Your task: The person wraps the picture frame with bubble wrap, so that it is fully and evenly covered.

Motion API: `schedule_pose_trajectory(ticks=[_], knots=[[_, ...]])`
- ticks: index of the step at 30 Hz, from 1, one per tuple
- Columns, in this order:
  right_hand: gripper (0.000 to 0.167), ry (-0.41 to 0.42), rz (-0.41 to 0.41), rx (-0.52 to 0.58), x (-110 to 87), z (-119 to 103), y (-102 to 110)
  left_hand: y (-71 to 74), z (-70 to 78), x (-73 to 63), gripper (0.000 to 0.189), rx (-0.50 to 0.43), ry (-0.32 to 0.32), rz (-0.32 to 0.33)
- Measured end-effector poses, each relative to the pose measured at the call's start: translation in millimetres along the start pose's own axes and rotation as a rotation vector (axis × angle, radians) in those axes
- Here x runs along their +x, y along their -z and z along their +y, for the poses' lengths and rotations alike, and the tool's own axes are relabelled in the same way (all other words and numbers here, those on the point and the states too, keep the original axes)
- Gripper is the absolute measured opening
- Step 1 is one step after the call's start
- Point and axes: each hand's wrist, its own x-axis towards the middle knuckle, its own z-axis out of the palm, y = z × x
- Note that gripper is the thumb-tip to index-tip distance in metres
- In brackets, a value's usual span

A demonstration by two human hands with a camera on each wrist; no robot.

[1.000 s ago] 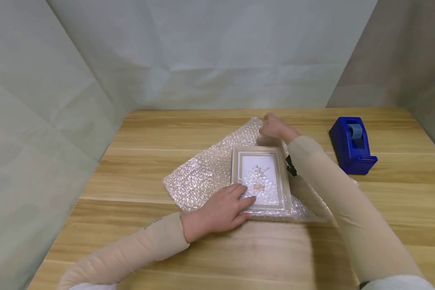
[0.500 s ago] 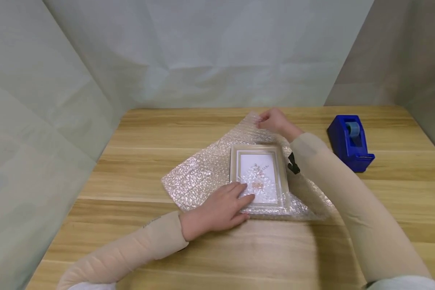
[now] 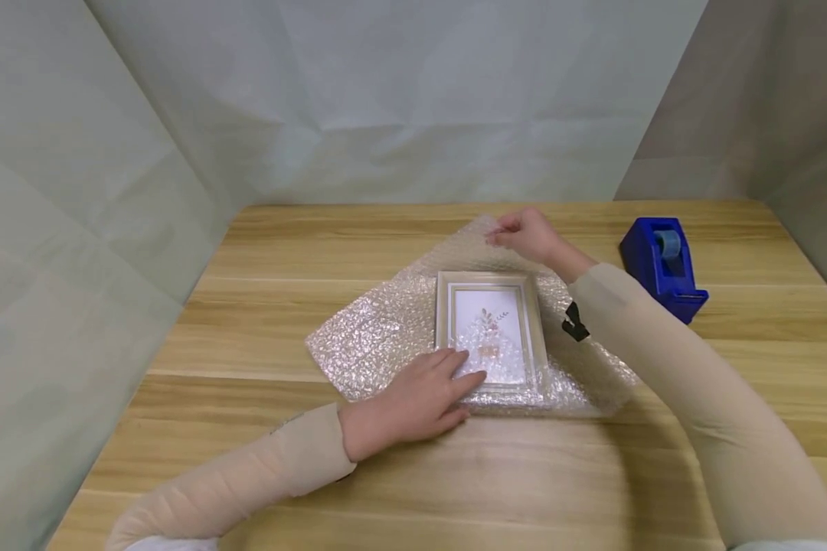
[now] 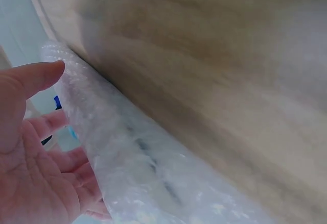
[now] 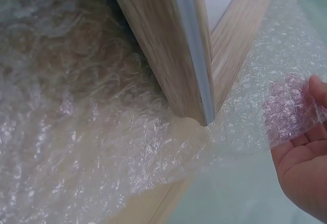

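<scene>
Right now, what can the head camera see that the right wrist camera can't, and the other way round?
Only the head view shows the blue tape dispenser, the left hand and the little plant picture. Only the right wrist view shows clear wood grain on the frame. Both show the frame, the bubble wrap and the right hand pinching the wrap's corner.

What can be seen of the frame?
The frame is rectangular, with a wood-look border, a light inner strip and a white picture bearing a small plant-like design. It lies face up on bubble wrap, which also folds over its lower part; the upper part is bare. The left hand rests on the covered part, at lower left. The back is hidden.
</scene>
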Motion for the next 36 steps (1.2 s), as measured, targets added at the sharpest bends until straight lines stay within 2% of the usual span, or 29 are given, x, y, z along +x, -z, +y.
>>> schedule_pose_trajectory(ticks=[8,11,17,22,27,31,36], knots=[[0.017,0.059,0.033,0.01,-12.9,-1.6,-0.9,-0.8,3.0,-0.3,0.052,0.018,0.007,0.026],[0.016,0.106,0.004,-0.003,-19.9,-1.3,-4.0,-0.7,3.2,-0.7,0.051,0.011,0.015,0.029],[0.01,0.244,-0.042,-0.124,-35.3,3.5,-13.2,-2.3,5.3,-0.4,0.049,0.011,0.027,0.052],[0.018,0.303,-0.072,-0.177,-48.8,8.1,-23.0,-3.3,7.7,-0.2,0.047,0.017,0.035,0.067],[0.029,0.3,-0.126,-0.205,-58.5,12.2,-28.4,-1.7,7.6,0.7,0.047,-0.008,0.037,0.051],[0.031,0.295,-0.152,-0.242,-64.5,12.9,-30.5,-0.1,7.1,1.2,0.047,-0.036,0.039,0.025],[0.033,0.324,-0.172,-0.28,-71.6,14.9,-33.1,5.4,7.8,0.1,0.046,-0.099,0.056,-0.06]])
